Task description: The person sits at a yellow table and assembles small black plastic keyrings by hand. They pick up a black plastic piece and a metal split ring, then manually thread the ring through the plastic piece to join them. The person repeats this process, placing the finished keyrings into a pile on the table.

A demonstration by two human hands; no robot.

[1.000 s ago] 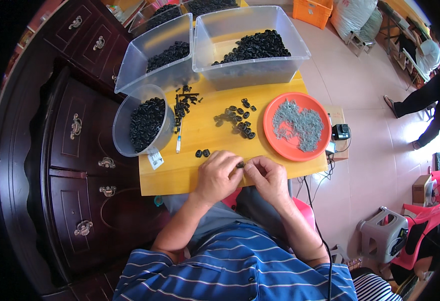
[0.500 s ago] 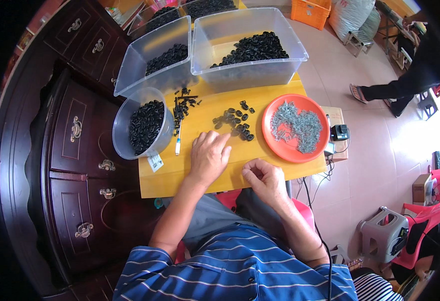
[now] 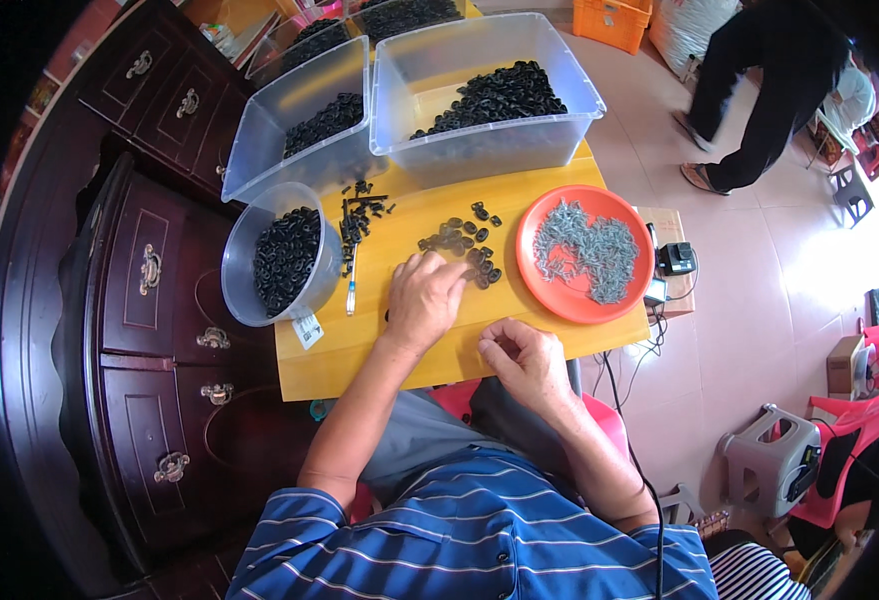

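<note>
On the yellow table [image 3: 359, 360], my left hand [image 3: 426, 300] lies palm down, fingers loosely stretched and open. Its fingertips reach the edge of a loose cluster of small dark oval parts [image 3: 481, 235], some glossy black, some looking brownish and see-through. A small black bit shows beside its outer edge. Over the table's near edge is my right hand [image 3: 525, 360], thumb and fingers curled together; whatever is between them is too small or hidden to make out. To its upper right stands an orange-red plate [image 3: 542, 290] heaped with small silvery metal pieces [image 3: 599, 250].
A clear round tub [image 3: 331, 265] of black rings stands left. Beside it lie black screw-like parts [image 3: 359, 210] and a thin white-and-blue tool [image 3: 351, 290]. Clear bins [image 3: 489, 140] of black parts line the back. A person [image 3: 759, 90] walks at right. A black cable [image 3: 649, 480] crosses my right arm.
My left hand has shifted slightly right, closer to the dark oval parts. My right hand has barely moved. The person at right has stepped further into view.
</note>
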